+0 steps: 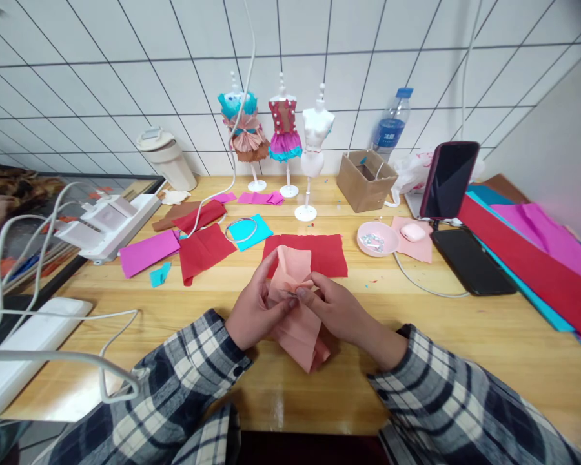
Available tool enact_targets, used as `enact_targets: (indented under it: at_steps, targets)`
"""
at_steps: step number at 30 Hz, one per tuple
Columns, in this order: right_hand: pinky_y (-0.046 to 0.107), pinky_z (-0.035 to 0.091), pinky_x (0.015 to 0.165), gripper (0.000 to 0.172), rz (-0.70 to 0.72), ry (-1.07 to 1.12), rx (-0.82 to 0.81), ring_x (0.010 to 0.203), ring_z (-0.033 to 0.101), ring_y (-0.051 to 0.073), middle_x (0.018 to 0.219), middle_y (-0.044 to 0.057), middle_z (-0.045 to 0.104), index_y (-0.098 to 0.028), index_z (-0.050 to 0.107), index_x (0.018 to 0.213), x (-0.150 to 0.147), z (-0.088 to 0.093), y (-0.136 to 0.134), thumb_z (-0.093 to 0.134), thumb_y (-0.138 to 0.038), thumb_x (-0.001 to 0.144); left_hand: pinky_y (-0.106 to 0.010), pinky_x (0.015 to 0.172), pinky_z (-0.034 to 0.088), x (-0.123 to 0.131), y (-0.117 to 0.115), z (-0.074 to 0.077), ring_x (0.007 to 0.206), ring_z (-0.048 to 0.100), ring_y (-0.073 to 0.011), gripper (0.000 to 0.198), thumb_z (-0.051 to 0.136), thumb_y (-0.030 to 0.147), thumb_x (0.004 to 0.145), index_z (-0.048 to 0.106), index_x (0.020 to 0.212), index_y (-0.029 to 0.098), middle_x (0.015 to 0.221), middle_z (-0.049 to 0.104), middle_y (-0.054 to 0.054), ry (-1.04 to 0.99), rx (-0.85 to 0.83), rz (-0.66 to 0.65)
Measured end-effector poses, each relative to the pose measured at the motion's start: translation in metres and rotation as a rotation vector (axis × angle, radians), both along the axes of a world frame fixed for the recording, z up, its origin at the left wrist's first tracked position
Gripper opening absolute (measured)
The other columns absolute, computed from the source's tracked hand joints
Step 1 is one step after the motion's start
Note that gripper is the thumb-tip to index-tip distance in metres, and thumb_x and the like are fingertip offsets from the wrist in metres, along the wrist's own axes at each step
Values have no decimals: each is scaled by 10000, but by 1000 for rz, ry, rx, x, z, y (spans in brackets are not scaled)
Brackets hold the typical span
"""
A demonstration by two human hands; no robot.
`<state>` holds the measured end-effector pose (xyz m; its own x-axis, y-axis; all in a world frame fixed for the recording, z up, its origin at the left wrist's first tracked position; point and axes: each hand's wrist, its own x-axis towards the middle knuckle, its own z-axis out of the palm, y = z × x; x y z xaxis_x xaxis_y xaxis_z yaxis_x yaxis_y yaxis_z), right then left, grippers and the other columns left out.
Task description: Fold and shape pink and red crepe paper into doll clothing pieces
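My left hand and my right hand both pinch a strip of salmon-pink crepe paper at its gathered middle, just above the wooden table. The paper fans out above the pinch and hangs folded below it. A red paper sheet lies flat right behind it. Both arms wear plaid sleeves.
Three small dress-form mannequins stand at the back, two dressed in paper. Coloured paper pieces, a pink bowl of beads, a cardboard box, a water bottle, two phones, paper rolls and power strips with cables surround me.
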<state>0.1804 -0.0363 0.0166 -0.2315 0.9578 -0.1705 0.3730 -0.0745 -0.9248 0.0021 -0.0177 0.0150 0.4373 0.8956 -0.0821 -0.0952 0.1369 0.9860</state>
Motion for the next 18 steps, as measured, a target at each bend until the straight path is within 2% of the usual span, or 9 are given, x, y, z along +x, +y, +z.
enact_targets:
  at_steps: [5,14,18]
  targets:
    - [253,367,582,278,22,-66,27,639,525,141,729,-15,594,-201,529,859,4,-1,3,497,-474,902,-382,777,578,0,1,3,916,714,-283,1034,760,263,759,63,1521,209,1063,720,-137,-27,-33,14]
    - [253,371,609,263,35,-98,114,718,565,160,813,7,645,-208,545,900,0,-2,-1,482,-462,918,-351,799,563,0,1,0,968,697,-274,1015,765,287,757,104,1522,191,1107,707,-144,-13,-10,3]
    - [251,358,591,261,48,-117,153,699,558,160,779,1,632,-212,529,897,1,-1,-1,480,-468,918,-355,793,568,0,2,1,983,693,-289,1039,780,305,739,106,1521,187,1162,687,-163,-29,-15,4]
